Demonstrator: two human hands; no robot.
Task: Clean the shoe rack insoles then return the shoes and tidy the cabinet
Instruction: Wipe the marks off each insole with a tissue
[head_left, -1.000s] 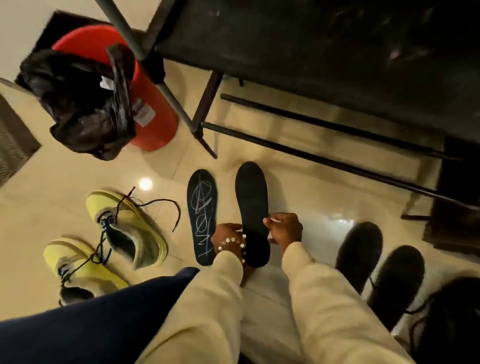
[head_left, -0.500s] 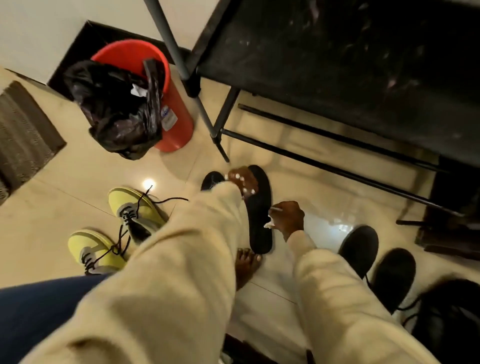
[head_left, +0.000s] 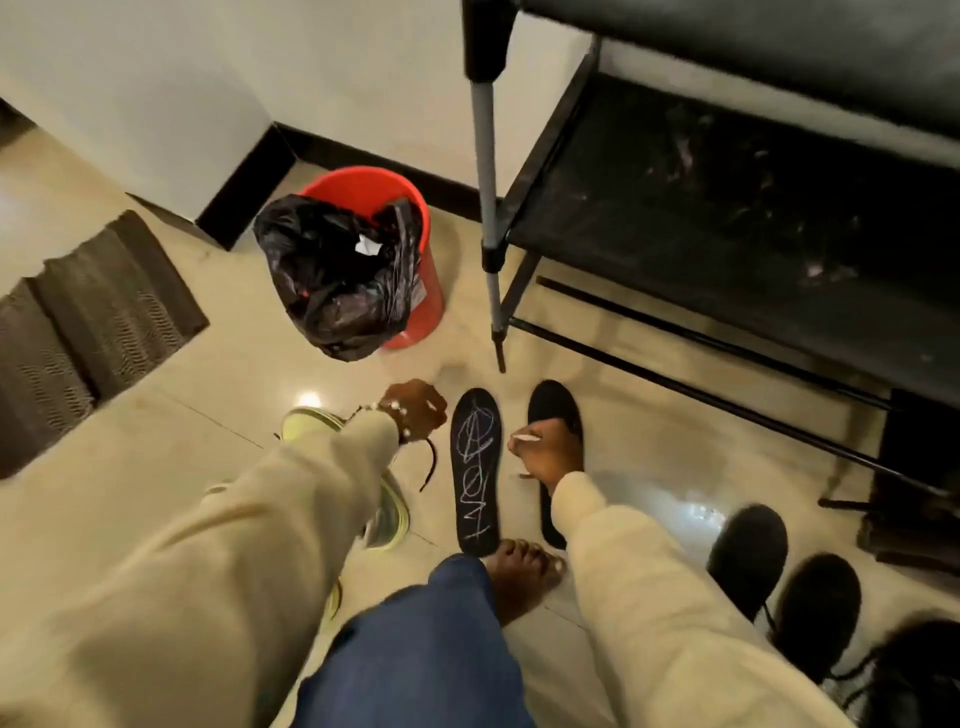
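Two black insoles lie side by side on the tiled floor. The scribbled insole (head_left: 475, 467) carries white markings; the plain insole (head_left: 554, 405) lies to its right. My right hand (head_left: 551, 453) rests on the plain insole's middle, fingers curled at its left edge. My left hand (head_left: 415, 415), with a bead bracelet, is above the yellow sneaker (head_left: 390, 514), fingers curled downward; whether it holds anything is hidden. My sleeve covers most of that sneaker. The black shoe rack (head_left: 727, 218) stands at the upper right, its shelf dusty.
A red bin (head_left: 421, 208) lined with a black bag (head_left: 337, 275) stands left of the rack's grey post (head_left: 485, 156). A brown mat (head_left: 104, 296) lies far left. Two black shoes (head_left: 748, 556) sit at lower right. My bare foot (head_left: 519, 571) touches the insoles' near ends.
My left hand has left the plain insole and swung left across the scribbled insole to the yellow sneaker. My right hand stays on the plain insole. The view has tilted up and left.
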